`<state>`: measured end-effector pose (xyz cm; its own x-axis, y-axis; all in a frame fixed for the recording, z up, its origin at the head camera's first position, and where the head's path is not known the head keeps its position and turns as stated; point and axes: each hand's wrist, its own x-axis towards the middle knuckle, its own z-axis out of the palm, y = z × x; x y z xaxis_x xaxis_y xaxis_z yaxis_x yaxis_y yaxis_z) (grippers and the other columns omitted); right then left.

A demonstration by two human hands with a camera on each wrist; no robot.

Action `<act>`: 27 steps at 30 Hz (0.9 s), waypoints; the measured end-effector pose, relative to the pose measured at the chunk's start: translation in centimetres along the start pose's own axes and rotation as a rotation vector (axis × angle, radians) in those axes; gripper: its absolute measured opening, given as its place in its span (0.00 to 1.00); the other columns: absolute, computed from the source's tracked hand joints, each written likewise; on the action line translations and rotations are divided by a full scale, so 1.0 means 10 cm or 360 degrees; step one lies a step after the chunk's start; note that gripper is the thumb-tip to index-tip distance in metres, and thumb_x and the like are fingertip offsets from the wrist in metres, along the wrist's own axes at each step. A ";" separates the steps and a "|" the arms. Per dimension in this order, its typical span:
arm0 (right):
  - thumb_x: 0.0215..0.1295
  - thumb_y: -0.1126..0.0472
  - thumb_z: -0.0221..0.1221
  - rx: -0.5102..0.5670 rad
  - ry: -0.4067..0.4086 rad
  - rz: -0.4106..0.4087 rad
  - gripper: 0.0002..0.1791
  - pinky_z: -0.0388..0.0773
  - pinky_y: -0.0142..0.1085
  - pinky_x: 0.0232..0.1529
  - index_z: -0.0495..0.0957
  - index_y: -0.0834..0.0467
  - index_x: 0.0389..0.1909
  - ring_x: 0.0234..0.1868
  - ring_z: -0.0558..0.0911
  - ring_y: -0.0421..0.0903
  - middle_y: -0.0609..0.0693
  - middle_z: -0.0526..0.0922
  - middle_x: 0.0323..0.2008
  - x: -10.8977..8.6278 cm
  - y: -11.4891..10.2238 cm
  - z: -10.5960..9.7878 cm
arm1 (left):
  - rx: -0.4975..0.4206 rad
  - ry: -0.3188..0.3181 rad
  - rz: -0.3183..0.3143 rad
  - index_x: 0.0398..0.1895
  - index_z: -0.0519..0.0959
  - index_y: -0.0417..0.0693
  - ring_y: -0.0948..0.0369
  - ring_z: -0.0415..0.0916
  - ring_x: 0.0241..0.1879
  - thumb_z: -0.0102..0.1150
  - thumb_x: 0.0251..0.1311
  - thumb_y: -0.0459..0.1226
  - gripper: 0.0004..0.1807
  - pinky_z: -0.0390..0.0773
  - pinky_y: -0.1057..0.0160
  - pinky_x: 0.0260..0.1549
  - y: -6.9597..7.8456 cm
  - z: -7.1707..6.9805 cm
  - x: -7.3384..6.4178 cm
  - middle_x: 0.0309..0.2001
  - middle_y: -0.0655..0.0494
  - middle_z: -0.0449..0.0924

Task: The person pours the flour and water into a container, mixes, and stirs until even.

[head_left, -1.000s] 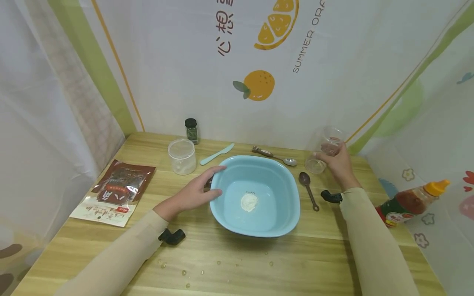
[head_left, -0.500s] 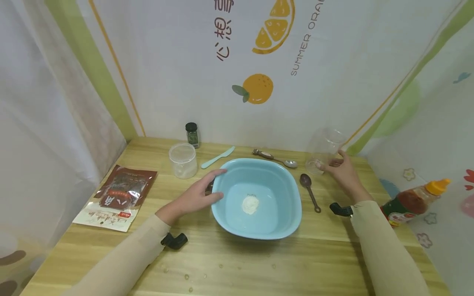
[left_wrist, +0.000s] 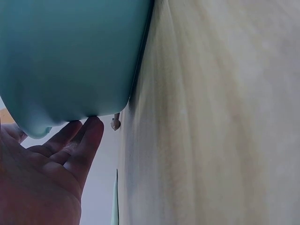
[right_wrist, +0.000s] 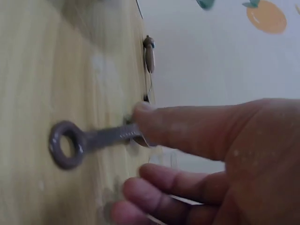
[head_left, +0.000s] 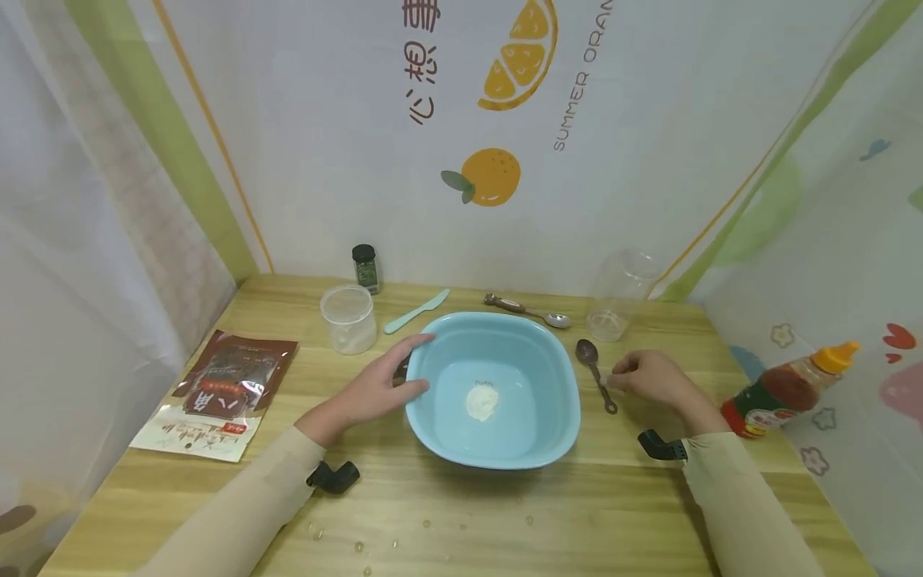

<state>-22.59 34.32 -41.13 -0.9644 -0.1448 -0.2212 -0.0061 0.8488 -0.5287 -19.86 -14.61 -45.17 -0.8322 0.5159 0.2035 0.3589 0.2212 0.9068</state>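
Note:
A light-blue basin [head_left: 534, 417] stands mid-table with a small heap of white powder [head_left: 481, 402] on its floor. My left hand [head_left: 371, 397] holds its left side, thumb and forefinger at the rim; in the left wrist view other fingers [left_wrist: 84, 145] press the outer wall. Right of the basin lies a dark brown measuring spoon [head_left: 587, 353]. My right hand [head_left: 656, 381] is at its handle [right_wrist: 101, 138]. In the right wrist view the thumb [right_wrist: 183, 129] crosses in front of the handle, and the other fingers are bent and apart from it.
Behind the basin are a metal spoon [head_left: 526, 308], a mint knife [head_left: 417, 311], a clear tub [head_left: 349, 320] and a green-filled jar [head_left: 366, 269]. A clear cup [head_left: 623, 292] stands back right, a sauce bottle [head_left: 786, 389] far right, a brown packet [head_left: 219, 393] left.
My right hand has let go of the clear cup at the back right and come forward to the brown spoon's handle. My left hand stays on the basin.

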 end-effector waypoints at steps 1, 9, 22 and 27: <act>0.73 0.47 0.72 -0.0025 -0.0013 0.0004 0.24 0.82 0.42 0.40 0.87 0.67 0.49 0.42 0.83 0.52 0.57 0.88 0.42 -0.02 -0.02 0.02 | -0.0001 0.0001 0.0002 0.88 0.58 0.42 0.35 0.79 0.68 0.62 0.78 0.35 0.41 0.90 0.54 0.57 0.00 0.00 0.00 0.79 0.31 0.65; 0.72 0.49 0.74 -0.0049 -0.0119 0.0029 0.18 0.76 0.40 0.37 0.87 0.60 0.31 0.36 0.78 0.50 0.50 0.85 0.31 -0.09 -0.04 0.14 | -0.0005 -0.0006 0.0003 0.88 0.58 0.44 0.36 0.80 0.67 0.62 0.77 0.34 0.41 0.91 0.52 0.56 -0.03 0.03 -0.01 0.79 0.31 0.66; 0.71 0.52 0.73 -0.0075 -0.0082 -0.0005 0.17 0.73 0.39 0.32 0.84 0.59 0.27 0.31 0.76 0.48 0.50 0.82 0.28 -0.06 0.01 0.22 | 0.0007 0.0014 -0.0016 0.88 0.59 0.44 0.36 0.80 0.68 0.63 0.76 0.35 0.41 0.90 0.55 0.58 -0.02 0.03 -0.01 0.78 0.32 0.68; 0.71 0.53 0.72 -0.0052 -0.0076 -0.0019 0.16 0.73 0.39 0.32 0.84 0.60 0.28 0.31 0.75 0.48 0.50 0.82 0.28 -0.02 -0.02 0.22 | 0.0000 0.0017 -0.0027 0.88 0.59 0.45 0.36 0.80 0.67 0.63 0.77 0.35 0.41 0.90 0.53 0.57 0.00 0.00 -0.02 0.78 0.32 0.68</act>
<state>-21.77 33.06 -42.78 -0.9506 -0.1782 -0.2542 -0.0268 0.8629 -0.5047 -19.71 -14.68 -45.24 -0.8427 0.5030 0.1919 0.3444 0.2297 0.9103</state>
